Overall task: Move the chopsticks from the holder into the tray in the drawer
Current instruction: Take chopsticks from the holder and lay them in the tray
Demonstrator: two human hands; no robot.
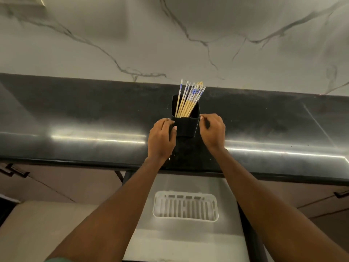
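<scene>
Nearest the camera, two bare forearms reach forward over an open drawer with a brushed-steel floor (185, 241), pulled out from under the counter. In the drawer lies a white slotted plastic rectangular tray (186, 218), flat on the steel floor toward the drawer's far end, with nothing in it. To either side are brown cabinet fronts, with a dark bar handle (11, 171) on the left one and another dark handle (340, 194) just showing at the right edge. Above the drawer runs a glossy black stone countertop (75, 120), with light streaking along its front. On it, directly behind the drawer, stands a black square-sided holder (186, 127), upright. The left hand (161, 137) grips its left side, fingers curled round the wall and the thumb lying on the front face. The right hand (212, 130) holds the right side, fingers bent against the wall and one fingertip at the top corner. The bundle of pale bamboo chopsticks with blue-and-white patterned tops (188, 99) is in the holder, leaning back and to the right, tops fanned above the rim. Behind everything rises a white marble wall with grey veins (170, 35).
</scene>
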